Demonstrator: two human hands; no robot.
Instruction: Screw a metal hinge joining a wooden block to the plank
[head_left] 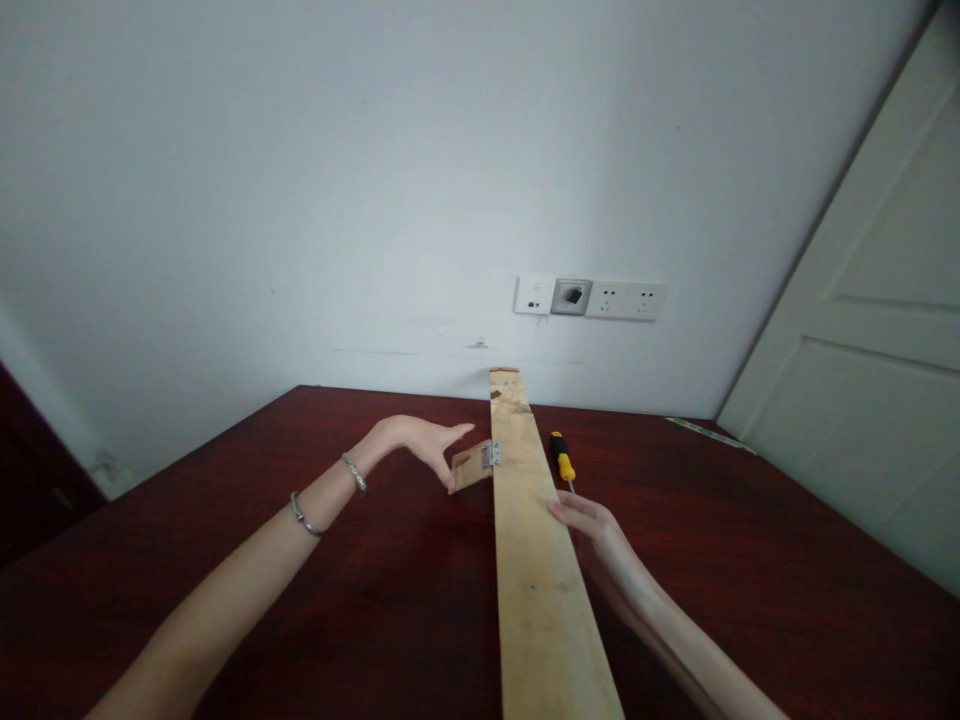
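A long wooden plank (529, 540) runs away from me toward the wall. At its left edge a small metal hinge (492, 455) joins it to a short wooden piece (471, 470), which sticks out to the left. My left hand (424, 442) is beside that piece, thumb stretched apart from the fingers, fingertips at the piece's outer end; whether they press on it I cannot tell. My right hand (596, 525) grips the plank's right edge, thumb on top and the other fingers mostly hidden. Just beyond it lies a yellow and black screwdriver (562, 455), its tip hidden near the hand.
Everything is on a dark red wooden table (360, 600) that meets a white wall (337, 200). Sockets and switches (589, 298) are on the wall behind the plank. A white panelled door (862, 330) stands at the right, and a thin, pale strip (709, 432) lies at the back right.
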